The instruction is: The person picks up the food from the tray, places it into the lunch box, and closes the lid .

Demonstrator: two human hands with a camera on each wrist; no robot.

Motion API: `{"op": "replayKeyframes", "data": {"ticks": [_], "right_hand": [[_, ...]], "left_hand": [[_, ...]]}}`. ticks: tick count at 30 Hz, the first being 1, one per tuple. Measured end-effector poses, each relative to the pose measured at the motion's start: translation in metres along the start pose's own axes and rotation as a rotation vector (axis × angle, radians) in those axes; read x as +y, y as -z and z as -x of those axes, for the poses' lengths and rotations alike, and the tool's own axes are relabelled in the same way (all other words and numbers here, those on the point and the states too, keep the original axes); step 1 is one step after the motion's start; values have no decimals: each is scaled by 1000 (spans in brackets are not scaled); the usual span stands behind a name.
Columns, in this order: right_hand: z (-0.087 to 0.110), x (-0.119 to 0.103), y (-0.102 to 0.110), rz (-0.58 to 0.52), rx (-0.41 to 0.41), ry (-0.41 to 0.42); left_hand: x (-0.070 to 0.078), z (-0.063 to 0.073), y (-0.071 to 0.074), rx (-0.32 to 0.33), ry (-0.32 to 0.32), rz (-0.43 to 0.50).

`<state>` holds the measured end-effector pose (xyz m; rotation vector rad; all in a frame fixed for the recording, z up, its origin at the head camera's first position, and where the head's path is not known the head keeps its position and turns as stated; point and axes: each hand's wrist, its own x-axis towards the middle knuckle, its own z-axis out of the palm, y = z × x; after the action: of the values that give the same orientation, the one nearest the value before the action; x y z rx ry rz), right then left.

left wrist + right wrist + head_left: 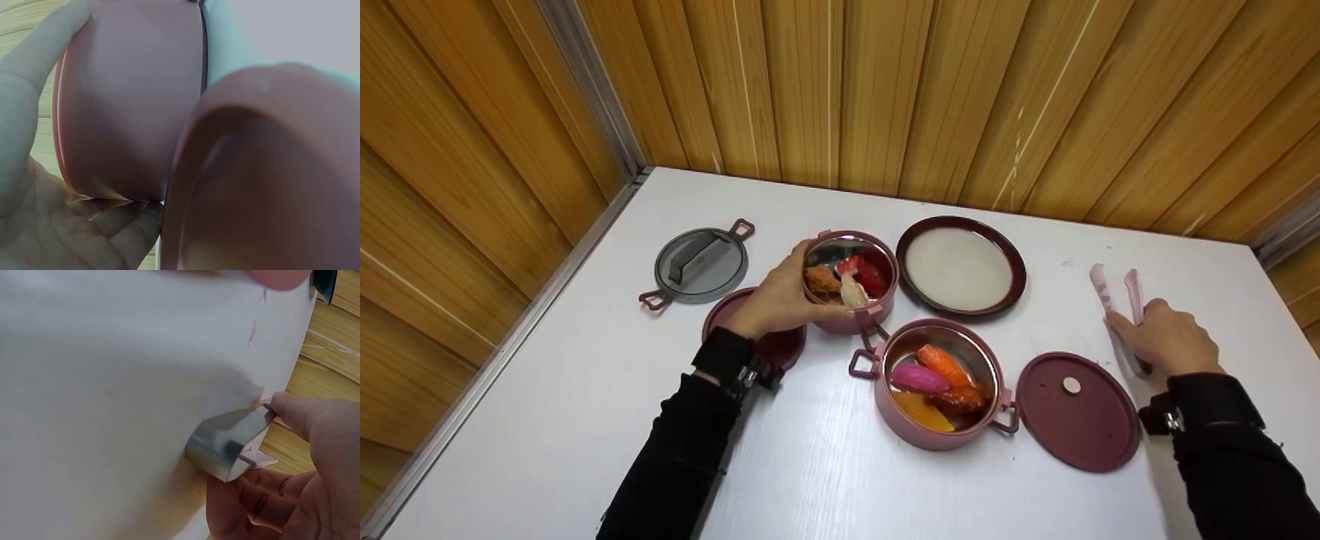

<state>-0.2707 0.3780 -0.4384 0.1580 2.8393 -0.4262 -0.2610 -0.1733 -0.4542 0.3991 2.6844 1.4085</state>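
Head view has the left hand (780,296) on the far pot (851,324), which stands left of the plate (1018,281) and just beyond the near pot (894,415); the thumb lies along its near edge and the fingers curve round its left side. The right hand (1174,341), well to the right on the surface (802,465), pinches the tongs (211,450) between thumb and fingers, and their pink tips (1100,291) stand apart, pointing far.

The tongs look light and springy, a thin metal strip bent at the near end; a hold partway along both arms should give better control than one close to the bend. The far pot seems rigid and fairly light, though its smooth wall could slip; pressure from opposite sides, low enough to avoid the food pieces (823,279), should keep it level.
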Motion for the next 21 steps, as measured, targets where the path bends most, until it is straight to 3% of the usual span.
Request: {"op": "replayKeyframes", "data": {"ticks": [9,16,21], "right_hand": [[12,2,11,-12,-2,21],[41,0,22,-21,89,93],[61,-7,22,-44,78,140]], "left_hand": [[6,-3,-1,5,-13,-19],[7,-2,-1,1,15,-18],[5,1,-1,-7,58,-43]]}}
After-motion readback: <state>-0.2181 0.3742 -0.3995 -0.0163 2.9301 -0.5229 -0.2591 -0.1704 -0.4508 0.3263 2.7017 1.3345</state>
